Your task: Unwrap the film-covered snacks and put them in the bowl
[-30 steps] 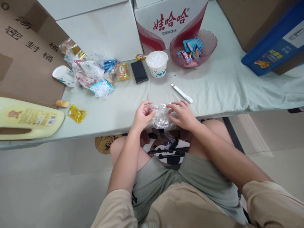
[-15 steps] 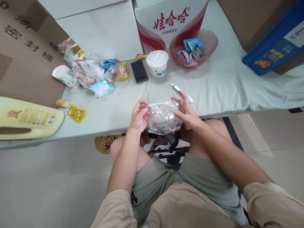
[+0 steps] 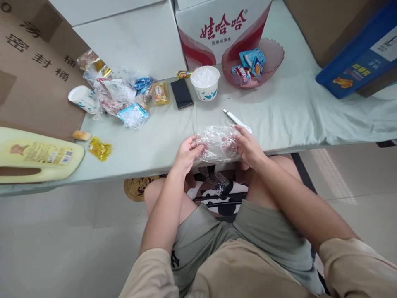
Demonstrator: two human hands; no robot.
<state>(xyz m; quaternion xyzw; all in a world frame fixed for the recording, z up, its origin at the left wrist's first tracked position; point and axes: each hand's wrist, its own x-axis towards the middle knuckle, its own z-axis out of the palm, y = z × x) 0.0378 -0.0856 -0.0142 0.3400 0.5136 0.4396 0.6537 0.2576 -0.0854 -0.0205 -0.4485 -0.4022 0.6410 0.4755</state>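
The left grip [image 3: 187, 154], nearly closed, pinches clear film [image 3: 215, 145]; the right grip [image 3: 248, 147] sits partly behind, its hold hard to tell. Uneven pulling could tear the film.

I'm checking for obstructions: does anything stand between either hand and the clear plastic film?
Nothing visible does: the left hand and right hand both touch the clear plastic film directly. The white utility knife lies on the cloth-covered table just beyond the right hand, not between.

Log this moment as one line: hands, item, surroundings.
left hand: holds crumpled clear plastic film, left end | right hand: touches its right end, fingers showing through | beyond: white utility knife on pale green cloth
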